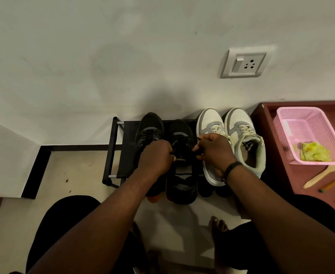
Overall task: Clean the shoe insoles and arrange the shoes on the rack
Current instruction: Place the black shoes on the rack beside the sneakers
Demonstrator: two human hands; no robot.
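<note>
A black shoe rack (111, 149) stands against the white wall. On it sit a pair of black sneakers, one at the left (149, 125) and one in the middle (182, 175), and to their right a pair of white and grey sneakers (241, 123). My left hand (154, 157) and my right hand (212, 149) both grip the collar and laces of the middle black sneaker, one on each side of its opening. The inside of that shoe is dark and its insole cannot be made out.
A reddish-brown table (277, 147) stands right of the rack with a pink basket (309, 133) holding a yellow cloth (315, 153), a wooden stick (321, 176) and a pencil. A wall socket (245, 64) is above. My bare foot (219, 228) rests on the tiled floor.
</note>
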